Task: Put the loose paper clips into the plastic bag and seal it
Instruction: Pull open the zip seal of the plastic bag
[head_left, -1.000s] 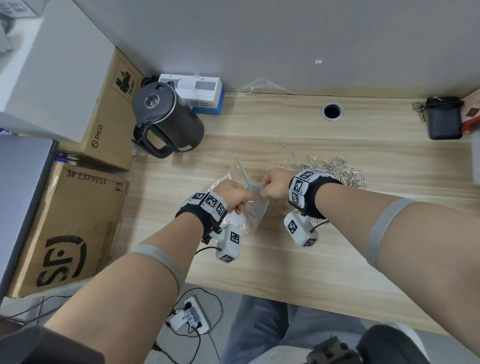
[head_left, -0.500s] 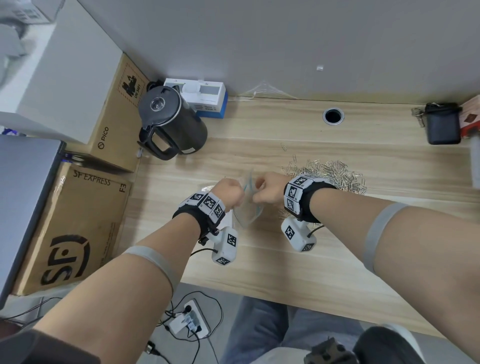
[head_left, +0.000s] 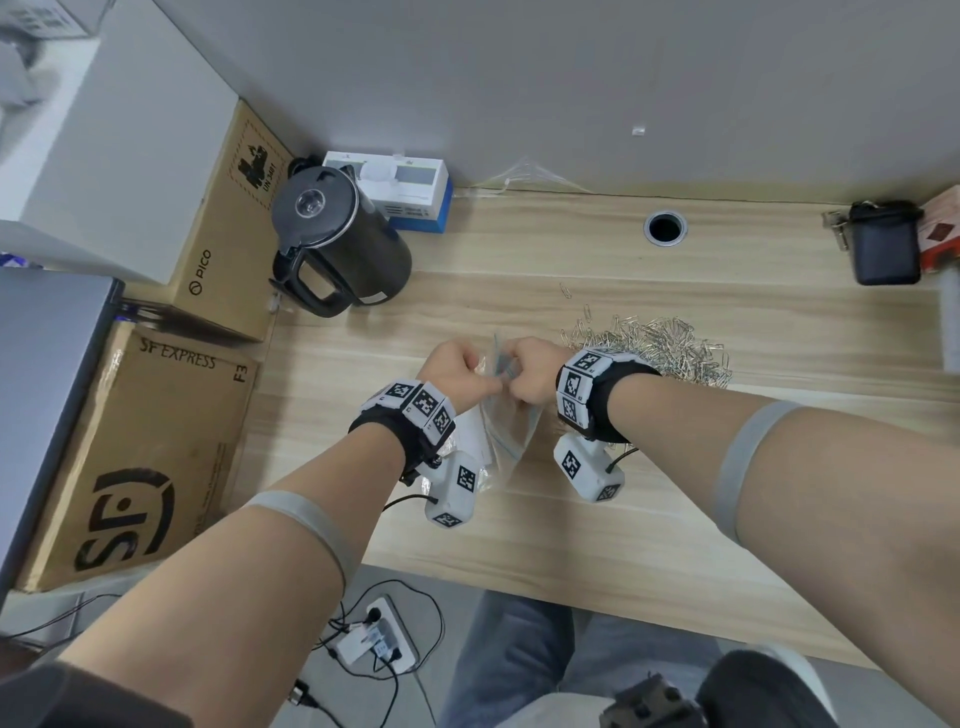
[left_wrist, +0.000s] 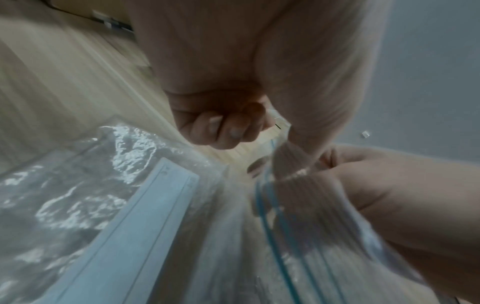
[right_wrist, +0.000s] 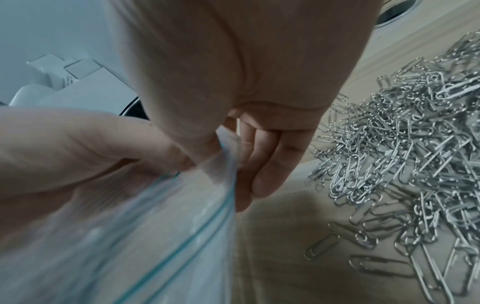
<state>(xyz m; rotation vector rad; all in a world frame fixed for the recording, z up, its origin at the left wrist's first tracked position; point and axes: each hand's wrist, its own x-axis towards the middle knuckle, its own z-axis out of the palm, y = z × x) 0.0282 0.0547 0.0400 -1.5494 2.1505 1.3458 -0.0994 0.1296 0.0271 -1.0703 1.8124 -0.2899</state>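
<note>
A clear plastic bag (head_left: 506, 423) with a blue zip strip hangs above the wooden desk, held at its top edge by both hands. My left hand (head_left: 460, 371) pinches one side of the strip, and my right hand (head_left: 530, 371) pinches the other, knuckles almost touching. The left wrist view shows the bag (left_wrist: 155, 226) with a white label panel and my left hand (left_wrist: 233, 131) curled. Seen from the right wrist, my right hand (right_wrist: 233, 160) nips the bag (right_wrist: 168, 236) between thumb and fingers. A heap of silver paper clips (head_left: 660, 345) lies just right of the hands; the same clips (right_wrist: 405, 164) spread across the desk.
A black kettle (head_left: 337, 241) stands at the desk's back left beside a white and blue box (head_left: 405, 189). Cardboard boxes (head_left: 140, 452) are stacked at the left. A cable hole (head_left: 665, 227) and a black pouch (head_left: 883, 244) sit at the back right.
The two hands have come closer together at the bag's top, and the bag now hangs narrower and more edge-on than a second ago.
</note>
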